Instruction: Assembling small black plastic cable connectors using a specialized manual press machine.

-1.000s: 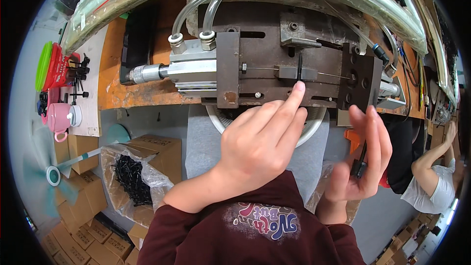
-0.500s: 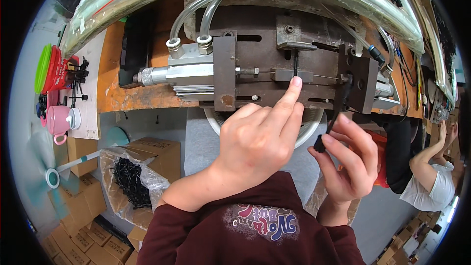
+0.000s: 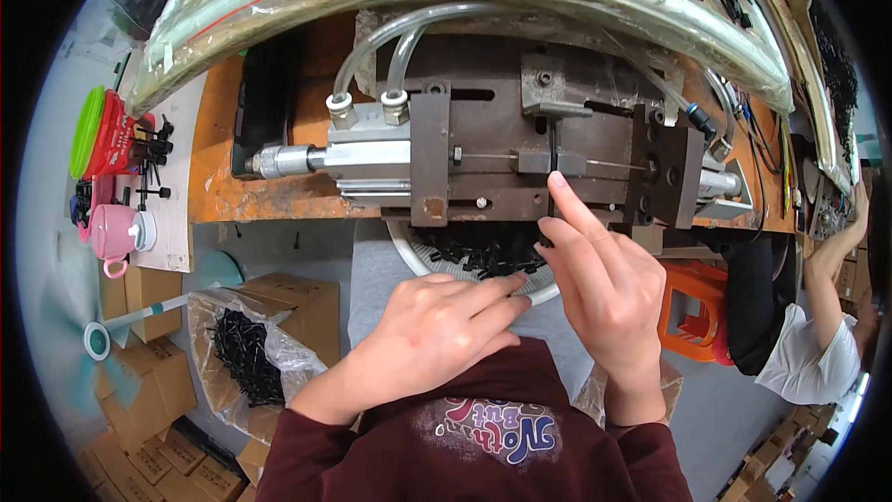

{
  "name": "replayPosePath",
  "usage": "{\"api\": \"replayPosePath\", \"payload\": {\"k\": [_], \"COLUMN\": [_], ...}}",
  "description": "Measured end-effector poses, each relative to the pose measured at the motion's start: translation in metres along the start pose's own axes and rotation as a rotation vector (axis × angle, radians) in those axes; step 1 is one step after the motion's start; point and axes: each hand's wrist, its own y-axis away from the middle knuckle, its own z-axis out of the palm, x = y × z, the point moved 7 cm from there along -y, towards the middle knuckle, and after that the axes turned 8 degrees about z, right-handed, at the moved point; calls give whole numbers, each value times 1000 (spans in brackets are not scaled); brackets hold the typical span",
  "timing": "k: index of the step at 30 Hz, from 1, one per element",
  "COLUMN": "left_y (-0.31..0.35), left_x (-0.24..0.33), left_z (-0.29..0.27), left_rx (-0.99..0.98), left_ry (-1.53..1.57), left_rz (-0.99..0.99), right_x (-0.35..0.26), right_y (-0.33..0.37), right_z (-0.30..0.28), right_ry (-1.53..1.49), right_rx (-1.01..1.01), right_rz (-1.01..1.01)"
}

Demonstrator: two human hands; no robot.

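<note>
A dark metal fixture (image 3: 483, 195) with an air cylinder at each side stands on the bench before me. Thin rods from both sides reach a small grey block (image 3: 534, 163) in its middle. Across this block lies a slim black stick-like part (image 3: 555, 141). My right hand (image 3: 609, 293) has its index fingertip on that part, while its other fingers are curled round the part's dark near end. My left hand (image 3: 432, 339) is lower, fingers stretched out over the rim of a white basket (image 3: 409, 256). Several black parts (image 3: 483, 256) lie in the basket.
Clear hoses (image 3: 372, 42) arch over the fixture. A carton (image 3: 307, 302) of black parts stands low on the left, near a fan (image 3: 97, 340). A pink cup (image 3: 113, 231) is on the left table. An orange stool (image 3: 692, 307) and another person (image 3: 818, 344) are at right.
My right hand has moved up and left to the block with the black part. My left hand has drawn back from the block to the basket. The left-side rod has pulled back.
</note>
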Motion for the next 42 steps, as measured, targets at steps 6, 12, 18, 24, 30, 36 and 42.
{"api": "replayPosePath", "payload": {"k": [6,12,18,24,30,36,42], "left_y": [3,0,11,10,18,20,21], "left_x": [1,7,3,9,6,7,9], "left_z": [8,2,0,4,1,-1,0], "left_rx": [33,79,136,150,169,166,186], "left_ry": [149,205,223,244,212,213,221], "left_rz": [65,137,121,138,115,134,163], "right_x": [-5,-9,-2,28,33,63,61], "right_y": [-9,-11,-84,-206,-245,-252,-249], "right_z": [-2,-5,-74,-71,-35,-25,-37], "right_ry": [63,97,6,307,444,404,459], "right_rx": [-27,-129,223,-31,-422,-299,-351], "right_rz": [-30,-13,-116,-112,119,32,-42]}}
